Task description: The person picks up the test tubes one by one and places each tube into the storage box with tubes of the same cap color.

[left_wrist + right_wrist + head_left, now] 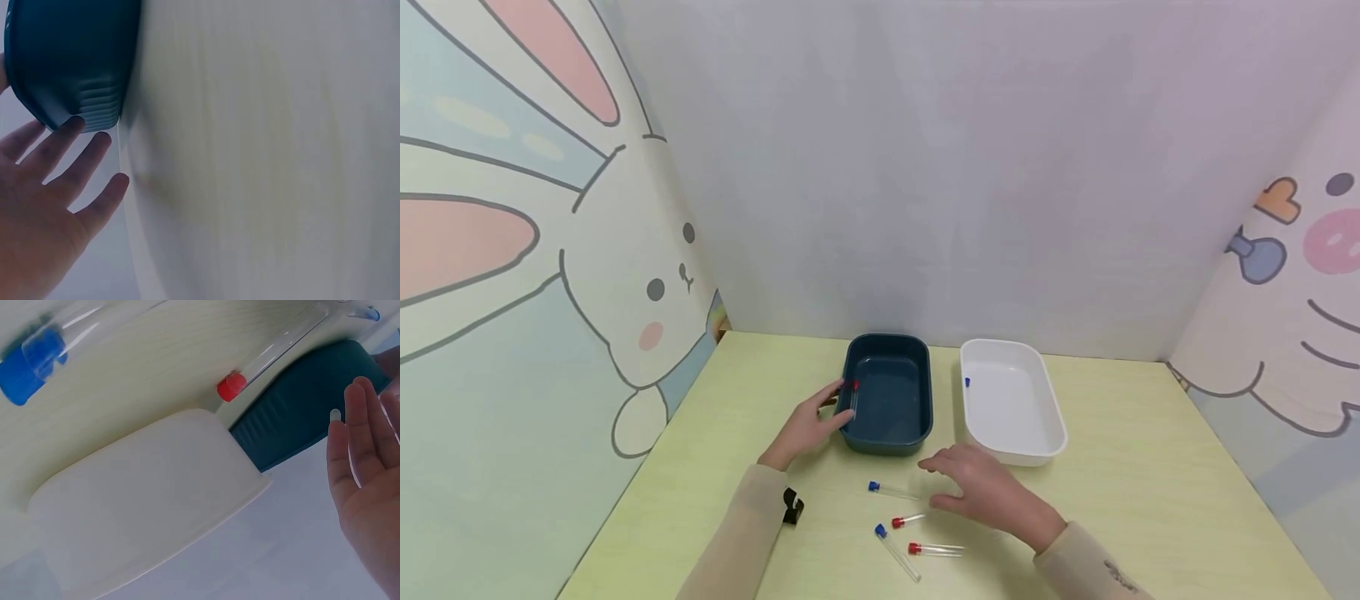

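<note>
My left hand [805, 432] is at the left side of a dark teal bin [886, 444], its thumb over the rim. In the left wrist view its fingers [87, 164] are spread close to the bin's outer wall; touch is unclear. Inside the bin, along the left wall, lies a red-capped test tube [854, 397]. Over the table, beside a blue-capped tube [895, 491] and a short-looking red-capped tube [908, 520], my right hand [981, 492] hovers with loosely extended fingers, holding nothing. Nearer lie another blue-capped tube [898, 553] and another red-capped tube [937, 550].
A white bin [1018, 457] stands right of the teal one, with a blue cap [967, 382] at its left inner wall. A black clip-like piece [792, 507] shows by the left sleeve. Behind the pale table [1150, 467] hangs a white curtain [925, 167].
</note>
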### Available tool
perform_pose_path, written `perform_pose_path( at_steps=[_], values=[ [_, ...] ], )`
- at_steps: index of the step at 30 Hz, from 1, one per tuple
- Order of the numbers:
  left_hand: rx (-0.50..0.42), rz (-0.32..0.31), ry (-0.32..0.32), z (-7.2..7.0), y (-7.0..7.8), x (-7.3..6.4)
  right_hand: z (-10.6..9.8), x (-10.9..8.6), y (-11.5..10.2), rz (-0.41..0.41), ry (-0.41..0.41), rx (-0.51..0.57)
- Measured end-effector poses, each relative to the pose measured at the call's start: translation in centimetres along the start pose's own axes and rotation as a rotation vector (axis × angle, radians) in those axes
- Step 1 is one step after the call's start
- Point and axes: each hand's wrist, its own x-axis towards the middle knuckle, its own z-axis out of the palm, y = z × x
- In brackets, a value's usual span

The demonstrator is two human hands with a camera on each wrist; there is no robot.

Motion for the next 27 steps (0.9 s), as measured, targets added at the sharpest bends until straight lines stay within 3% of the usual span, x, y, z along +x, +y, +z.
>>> perform_pose_path(
  at_steps=[12,20,27],
  values=[
    [-0.007,-0.001,0.009,0.2,0.1,0.2,0.7,0.6,-0.7,-0.017,-0.068,0.025],
    [-0.019,-0.011,0.006,0.2,-0.1,0.2,1.3,0.9,-1.5,-0.007,-0.172,0.075],
    [-0.024,-0.017,0.011,0.3,-0.1,0.2,2.4,0.9,-1.6,-0.046,-0.209,0.029]
  ],
)
